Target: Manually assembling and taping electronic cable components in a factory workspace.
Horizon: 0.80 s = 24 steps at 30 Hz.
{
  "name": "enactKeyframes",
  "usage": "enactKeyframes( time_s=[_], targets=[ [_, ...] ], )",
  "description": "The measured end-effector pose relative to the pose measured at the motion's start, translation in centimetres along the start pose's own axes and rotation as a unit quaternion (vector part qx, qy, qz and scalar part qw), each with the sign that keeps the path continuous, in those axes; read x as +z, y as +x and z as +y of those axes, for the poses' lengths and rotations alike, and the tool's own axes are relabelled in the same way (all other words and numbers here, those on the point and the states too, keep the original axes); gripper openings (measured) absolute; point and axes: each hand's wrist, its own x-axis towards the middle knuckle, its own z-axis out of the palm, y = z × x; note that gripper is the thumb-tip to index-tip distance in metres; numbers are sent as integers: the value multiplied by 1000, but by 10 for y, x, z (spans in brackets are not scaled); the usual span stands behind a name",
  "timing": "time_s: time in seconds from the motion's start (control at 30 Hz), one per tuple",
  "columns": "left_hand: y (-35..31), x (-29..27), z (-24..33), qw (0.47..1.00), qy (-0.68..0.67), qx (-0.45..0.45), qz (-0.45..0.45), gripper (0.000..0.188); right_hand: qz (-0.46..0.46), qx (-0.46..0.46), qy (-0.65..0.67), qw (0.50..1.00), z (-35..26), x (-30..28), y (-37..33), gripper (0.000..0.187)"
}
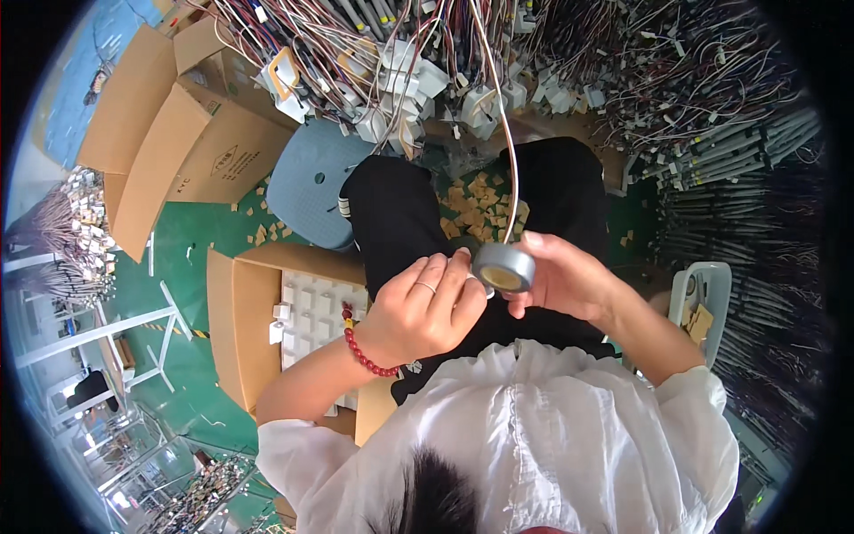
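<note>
A roll of grey tape (503, 268) is in my right hand (574, 276), with the thumb on top and the fingers curled beneath. Close by on its left, my left hand (422, 303) is closed, its fingertips pinched together beside the roll. A bit of something white shows under those fingertips; what they grip is mostly hidden. From the bundles above, a thin white and brown cable (510, 160) runs down between my knees and disappears behind the roll. A red bead bracelet (358, 351) circles my left wrist.
Bundles of wires with white connectors (405, 80) hang ahead, and more cables (738, 151) fill the right. An open carton (231, 329) of white parts stands at my left, near a blue stool (316, 178) and a larger carton (209, 147). A pale bin (722, 294) sits at right.
</note>
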Motion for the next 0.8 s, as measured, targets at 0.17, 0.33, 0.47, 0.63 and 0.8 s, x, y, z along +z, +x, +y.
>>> enactKeyframes(
  time_s=[0.17, 0.33, 0.47, 0.63, 0.8],
  targets=[
    [-6, -1, -6, 999, 25, -23, 25, 10, -147, -5, 159, 976, 12, -3, 4, 56],
    [-14, -4, -13, 971, -201, -116, 57, 12, -137, -94, -18, 986, 11, -6, 0, 41],
    [-23, -3, 2, 907, -327, -250, 91, 29, -28, -262, -336, 904, -3, -21, -7, 33],
    [-25, 5, 8, 822, -469, -315, 70, 28, -89, -312, -587, 742, -35, 13, 2, 66],
    [-32, 12, 12, 561, -678, -466, 87, 25, -129, -298, -629, 706, -44, 17, -1, 55]
  ],
)
